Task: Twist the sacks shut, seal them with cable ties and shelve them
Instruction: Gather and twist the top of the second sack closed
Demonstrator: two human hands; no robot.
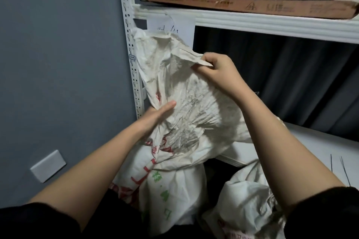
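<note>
A white woven sack (174,186) with red and green print stands in front of me, its loose upper part (186,91) spread wide and crumpled. My right hand (219,72) pinches the sack's top edge at the upper right. My left hand (157,116) grips a gathered fold on the sack's left side, lower down. A second white sack (246,200) lies at the lower right, its top bunched. Thin dark cable ties (343,170) lie on the white shelf board (314,145) at the right.
A white slotted shelf upright (132,54) runs along the sack's left side. The upper shelf (252,21) carries a long flat brown carton (252,5). A grey wall (58,64) with a white cover plate (47,166) is at left. Dark curtains hang behind the shelving.
</note>
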